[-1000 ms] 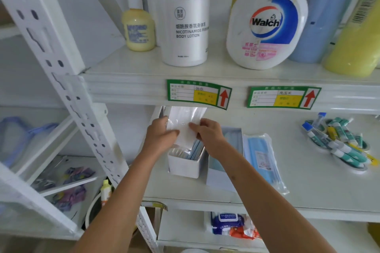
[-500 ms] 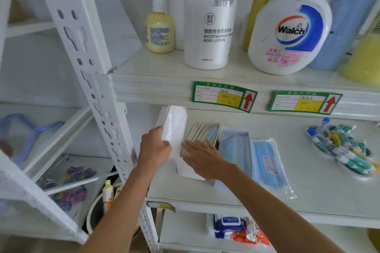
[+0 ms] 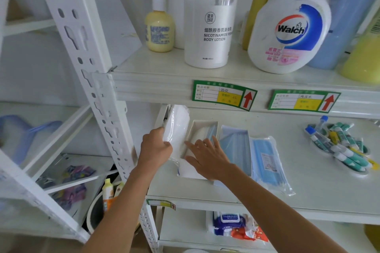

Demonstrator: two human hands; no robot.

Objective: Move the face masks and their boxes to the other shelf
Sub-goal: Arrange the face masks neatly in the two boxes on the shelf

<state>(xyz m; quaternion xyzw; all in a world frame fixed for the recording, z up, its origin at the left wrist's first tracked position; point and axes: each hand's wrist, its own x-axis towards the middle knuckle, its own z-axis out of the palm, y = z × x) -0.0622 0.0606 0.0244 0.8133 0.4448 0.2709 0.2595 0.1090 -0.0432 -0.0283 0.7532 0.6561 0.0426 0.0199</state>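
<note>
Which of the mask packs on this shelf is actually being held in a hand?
The white pack in clear wrap, upright at the far left, gripped by the left hand. The blue packs lie flat on the shelf, untouched.

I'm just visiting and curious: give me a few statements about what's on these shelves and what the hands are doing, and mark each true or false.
1. The left hand grips a clear-wrapped white pack of masks. True.
2. The right hand is clenched into a fist. False: its fingers are spread flat on the open white mask box.
3. A sealed pack of blue masks lies right of the boxes. True.
4. The Walch bottle stands on the same shelf as the masks. False: it is on the shelf above.
5. The toothbrushes lie left of the masks. False: right.
</note>
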